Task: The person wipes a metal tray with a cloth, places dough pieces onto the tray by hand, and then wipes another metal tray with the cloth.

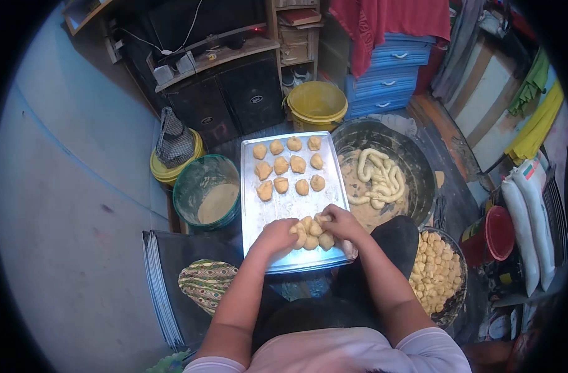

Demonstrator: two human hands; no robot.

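A metal baking tray (268, 214) lies in front of me with several shaped dough pieces (288, 165) in rows at its far end. At the near end sits a cluster of dough pieces (312, 235). My left hand (276, 237) rests on the left side of that cluster, fingers curled on a piece. From the right, my right hand (338, 222) pinches a piece at the cluster's top.
A large dark basin (414, 165) with dough ropes (378, 177) stands right of the tray. A bowl of small dough bits (434, 273) sits at near right. A green bucket of flour (208, 193) and a yellow bucket (315, 104) stand nearby. Blue drawers (389, 78) are behind.
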